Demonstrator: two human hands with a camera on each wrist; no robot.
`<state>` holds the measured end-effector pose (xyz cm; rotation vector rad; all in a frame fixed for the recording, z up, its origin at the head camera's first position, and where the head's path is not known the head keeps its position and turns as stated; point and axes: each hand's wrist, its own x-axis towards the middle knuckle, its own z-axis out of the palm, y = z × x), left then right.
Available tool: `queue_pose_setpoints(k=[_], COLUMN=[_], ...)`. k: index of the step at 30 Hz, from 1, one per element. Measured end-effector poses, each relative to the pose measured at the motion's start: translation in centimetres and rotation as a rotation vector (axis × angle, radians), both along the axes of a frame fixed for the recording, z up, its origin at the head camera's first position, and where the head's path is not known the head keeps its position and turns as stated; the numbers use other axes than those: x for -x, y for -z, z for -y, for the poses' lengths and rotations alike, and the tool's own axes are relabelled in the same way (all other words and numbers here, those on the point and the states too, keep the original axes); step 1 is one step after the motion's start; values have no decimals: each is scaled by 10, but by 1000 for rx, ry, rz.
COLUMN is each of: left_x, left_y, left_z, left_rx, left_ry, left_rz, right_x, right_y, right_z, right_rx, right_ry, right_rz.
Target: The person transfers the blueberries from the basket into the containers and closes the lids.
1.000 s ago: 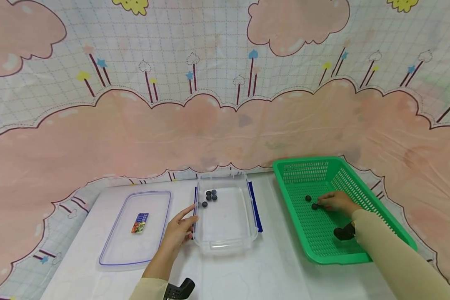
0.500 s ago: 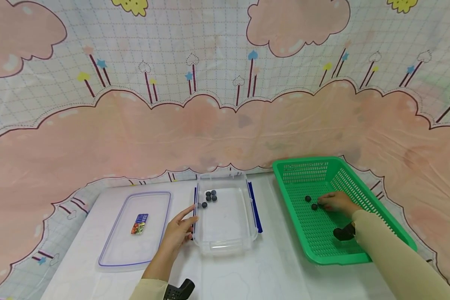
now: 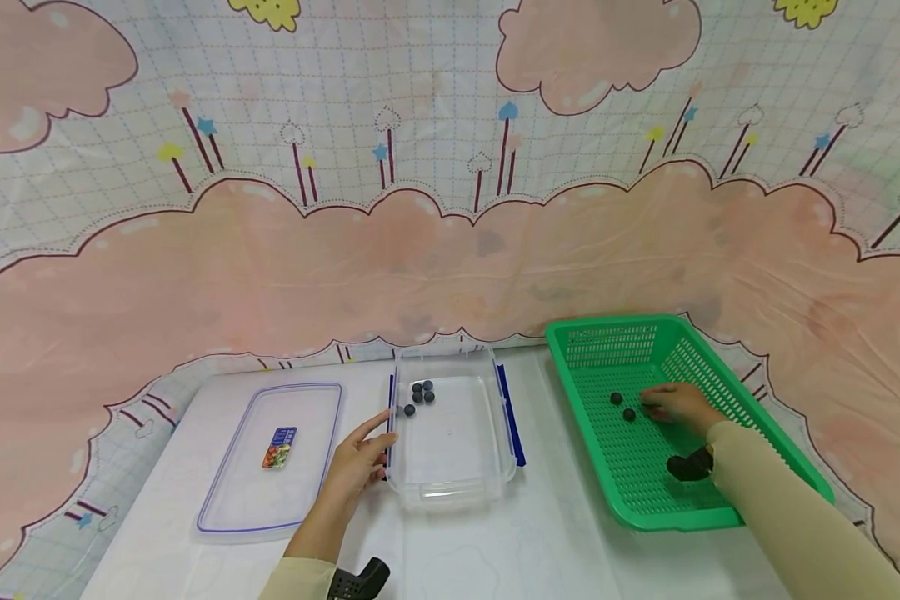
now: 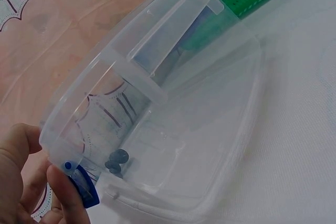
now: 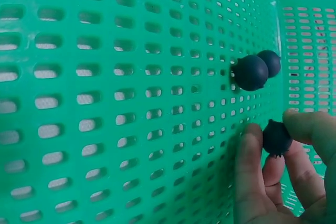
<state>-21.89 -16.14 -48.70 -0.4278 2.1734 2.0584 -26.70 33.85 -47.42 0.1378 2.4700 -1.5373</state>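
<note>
My right hand (image 3: 675,402) is low in the green basket (image 3: 618,492). Its thumb and fingers pinch a dark blueberry (image 5: 277,138), crown showing in the right wrist view. Two more blueberries, a nearer one (image 5: 251,73) and one behind it (image 5: 269,63), lie on the basket floor. My left hand (image 3: 354,465) touches the left side of the clear plastic box (image 3: 450,492), its fingertips by the rim and a blue latch (image 4: 85,186). Several blueberries (image 3: 423,391) sit inside, near the box's left wall.
A clear lid (image 3: 228,500) with a blue edge lies left of the box, bearing a colourful label (image 3: 279,447). Another blue latch (image 3: 512,414) hangs at the box's right side. A patterned cloth (image 3: 360,275) rises behind the white table (image 3: 562,517).
My right hand has drawn slightly right, away from the two blueberries on the basket floor. The left hand and the box have stayed in place.
</note>
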Motion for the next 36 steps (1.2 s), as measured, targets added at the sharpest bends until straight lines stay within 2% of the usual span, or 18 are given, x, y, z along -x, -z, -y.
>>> queue_pose_setpoints(k=[6, 12, 24, 32, 36], left_x=[0, -1, -4, -4, -4], left_y=[-1, 0, 2, 2, 2], left_z=[-1, -2, -4, -4, -3], left_rx=[-3, -2, -3, 1, 0], left_ry=[-5, -11, -21, -21, -16], left_rz=[10, 8, -10, -20, -20], right_x=[4, 6, 5, 7, 10], right_y=[3, 5, 2, -2, -5], right_z=[-1, 0, -2, 2, 6], right_rx=[143, 183, 309, 327, 298], right_ry=[54, 31, 42, 55, 58], right_rz=[28, 12, 9, 34, 55])
